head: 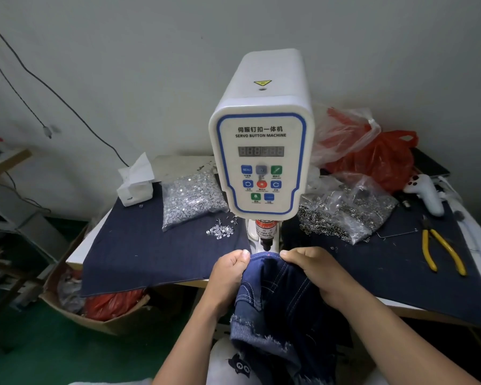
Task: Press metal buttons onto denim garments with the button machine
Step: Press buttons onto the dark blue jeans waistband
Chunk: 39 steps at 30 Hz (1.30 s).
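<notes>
A white servo button machine (pixel 261 151) stands at the table's middle, its black punch tip (pixel 266 245) pointing down just above a blue denim garment (pixel 275 295). My left hand (pixel 228 276) grips the garment's top edge on the left. My right hand (pixel 314 270) grips the same edge on the right. The edge is stretched between both thumbs right under the punch, where a small red light dot shows on the cloth. The rest of the garment hangs down over my lap with frayed hems.
A clear bag of silvery button parts (pixel 190 198) lies left of the machine, loose pieces (pixel 220 230) beside it. Another bag of metal rings (pixel 345 212) lies right. Yellow-handled pliers (pixel 442 251), a white handheld controller (pixel 425 193), red plastic bags (pixel 372 151) and a tissue box (pixel 135 184) sit around.
</notes>
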Available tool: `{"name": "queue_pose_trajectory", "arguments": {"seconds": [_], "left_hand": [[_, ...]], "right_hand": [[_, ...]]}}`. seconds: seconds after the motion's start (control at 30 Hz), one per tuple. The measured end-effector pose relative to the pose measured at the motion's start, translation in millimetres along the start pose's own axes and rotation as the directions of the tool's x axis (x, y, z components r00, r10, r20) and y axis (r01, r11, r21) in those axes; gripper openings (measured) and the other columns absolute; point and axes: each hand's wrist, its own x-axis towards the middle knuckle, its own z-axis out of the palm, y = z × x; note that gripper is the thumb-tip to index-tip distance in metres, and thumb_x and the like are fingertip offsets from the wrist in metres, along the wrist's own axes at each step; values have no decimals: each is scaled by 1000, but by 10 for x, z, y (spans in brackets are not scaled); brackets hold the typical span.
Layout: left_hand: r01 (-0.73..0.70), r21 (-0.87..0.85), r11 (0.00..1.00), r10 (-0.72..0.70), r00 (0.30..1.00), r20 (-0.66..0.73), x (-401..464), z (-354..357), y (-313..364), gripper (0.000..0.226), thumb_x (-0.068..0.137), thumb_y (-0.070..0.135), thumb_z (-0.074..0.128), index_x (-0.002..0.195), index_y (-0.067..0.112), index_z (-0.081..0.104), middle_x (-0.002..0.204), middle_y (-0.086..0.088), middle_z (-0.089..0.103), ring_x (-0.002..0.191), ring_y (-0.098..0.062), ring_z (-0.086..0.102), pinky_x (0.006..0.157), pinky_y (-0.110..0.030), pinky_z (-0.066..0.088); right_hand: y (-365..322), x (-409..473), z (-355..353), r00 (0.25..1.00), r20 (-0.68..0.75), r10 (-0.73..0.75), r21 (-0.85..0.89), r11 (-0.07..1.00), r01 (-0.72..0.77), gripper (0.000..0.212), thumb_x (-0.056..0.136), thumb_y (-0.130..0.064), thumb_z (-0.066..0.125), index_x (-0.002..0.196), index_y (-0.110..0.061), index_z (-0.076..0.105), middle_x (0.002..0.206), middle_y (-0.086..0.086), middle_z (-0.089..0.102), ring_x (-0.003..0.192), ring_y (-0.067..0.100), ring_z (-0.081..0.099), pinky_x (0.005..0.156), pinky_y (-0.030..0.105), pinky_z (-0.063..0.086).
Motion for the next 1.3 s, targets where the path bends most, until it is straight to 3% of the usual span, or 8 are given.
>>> {"name": "queue_pose_trajectory", "arguments": {"seconds": [0.5,0.7,0.8,0.93,1.07,1.13,1.23,1.3], "left_hand": [[13,-8,1000,-13,1000,9,-7,7,-14,42,95,47,50,59,28,42,62,7,46,64,-15,39,64,-37,33],[38,-66,997,-36,999,27,-37,7,9,36,95,47,52,69,22,49,68,-3,47,70,-20,39,65,-37,34],[41,-70,997,-38,998,44,-44,-2,19,38,100,40,52,65,25,47,66,1,46,66,-17,39,61,-32,33],[45,-135,990,-38,998,60,-56,-34,18,46,104,27,54,59,29,46,60,10,44,58,-9,37,51,-22,35],[44,-183,982,-21,992,124,-223,-101,71,27,97,36,59,74,21,61,73,5,57,73,-13,49,62,-24,42],[-17,-63,998,31,972,231,-332,-148,191,37,102,47,58,78,22,68,79,11,65,78,-7,57,70,-22,44],[-279,216,936,181,905,385,-474,-186,427,30,98,53,64,89,26,73,79,11,63,77,-4,55,74,-24,45],[-272,122,954,207,899,387,-553,-206,541,22,98,41,68,92,20,72,82,4,65,79,-9,57,76,-28,46]], "right_hand": [[38,33,-16,1000,8,-18,3,1000,18,25,90,-30,72,69,-17,76,74,7,74,70,15,67,69,28,52],[65,41,-36,1000,10,-26,-39,999,27,24,90,-31,71,79,-12,78,83,13,78,75,15,71,72,28,54],[50,6,-31,998,45,-40,-32,999,41,24,93,-31,69,77,-15,78,83,10,78,76,15,72,69,26,54],[71,-58,-38,994,73,-82,-10,996,83,29,98,-30,66,91,-4,77,90,18,76,82,21,68,81,35,52],[56,-165,-37,981,95,-167,-140,974,179,17,98,-26,67,94,-16,80,92,5,78,84,8,66,84,29,49],[11,-249,-36,964,146,-221,-241,937,252,12,97,-25,69,97,-19,79,91,-6,77,85,1,63,84,22,47],[-52,-347,-2,927,270,-260,-362,865,348,10,99,-26,66,100,-25,76,94,-12,76,88,-4,65,82,14,46],[-81,-404,-23,919,264,-292,-317,874,368,13,101,-30,63,109,-27,73,103,-11,76,96,-3,67,85,13,48]]}}
